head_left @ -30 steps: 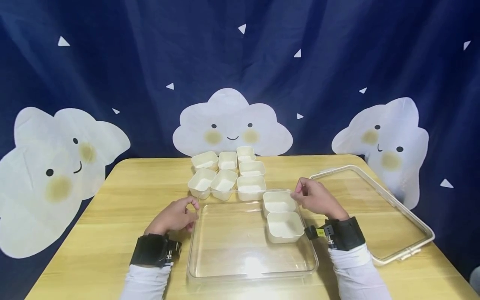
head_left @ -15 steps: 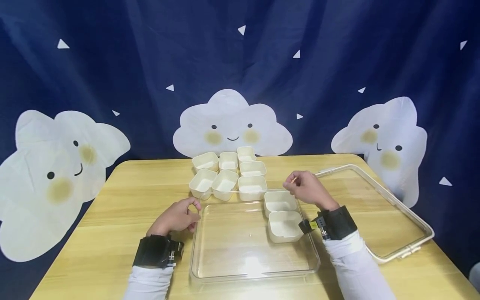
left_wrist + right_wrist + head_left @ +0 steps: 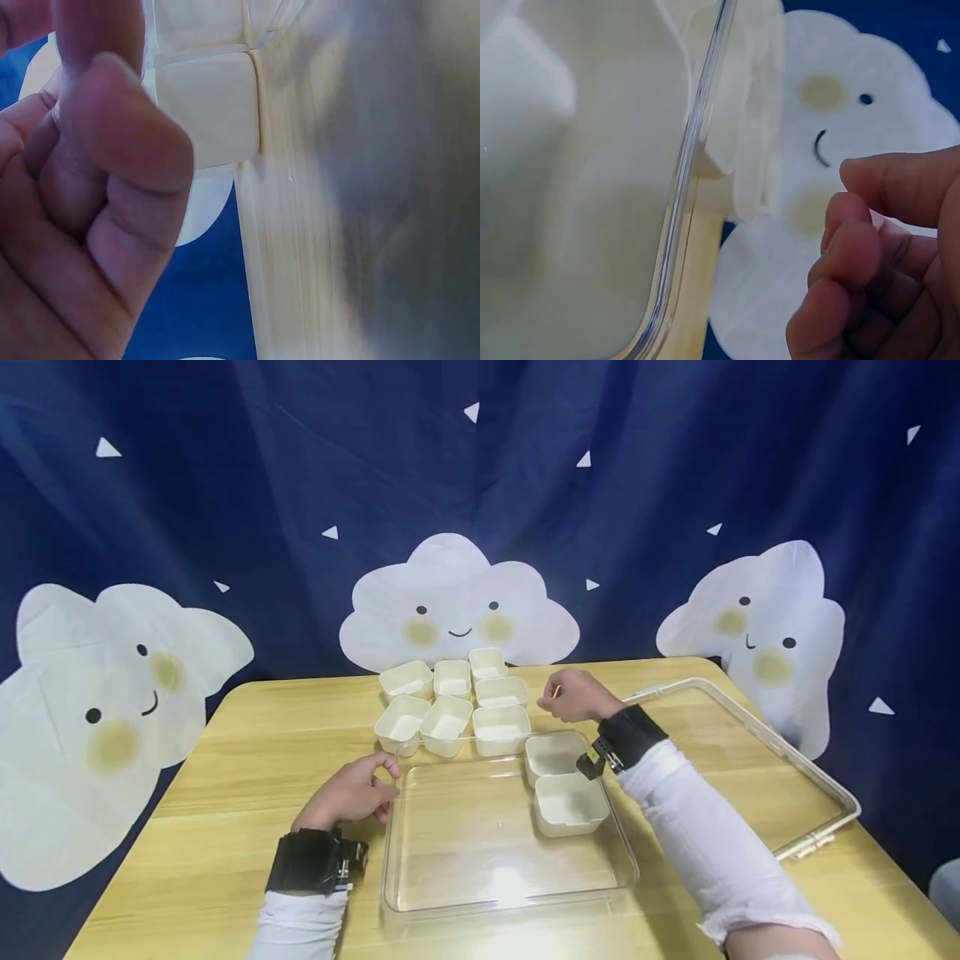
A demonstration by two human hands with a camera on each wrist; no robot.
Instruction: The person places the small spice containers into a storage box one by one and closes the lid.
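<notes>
A clear plastic box point(image 3: 450, 906) stands on the table, with two cream trays inside along its right side: one at the far right corner point(image 3: 555, 756) and another just nearer point(image 3: 572, 806). My left hand point(image 3: 352, 792) holds the box's left rim near the far corner, thumb and index finger bent at the edge; the exact contact is hidden in the left wrist view. Beyond the far right corner hovers my right hand point(image 3: 577, 695), fingers loosely curled and holding nothing. Left of it, several cream trays point(image 3: 501, 731) are grouped behind the box.
To the right lies a clear lid point(image 3: 780, 752) with a pale rim and side clips. A dark blue curtain point(image 3: 637, 510) with cloud prints hangs behind the wooden table point(image 3: 202, 827).
My right hand has moved away from the far right tray by the box's rim, going farther back and left above the table. The left hand stays at the rim.
</notes>
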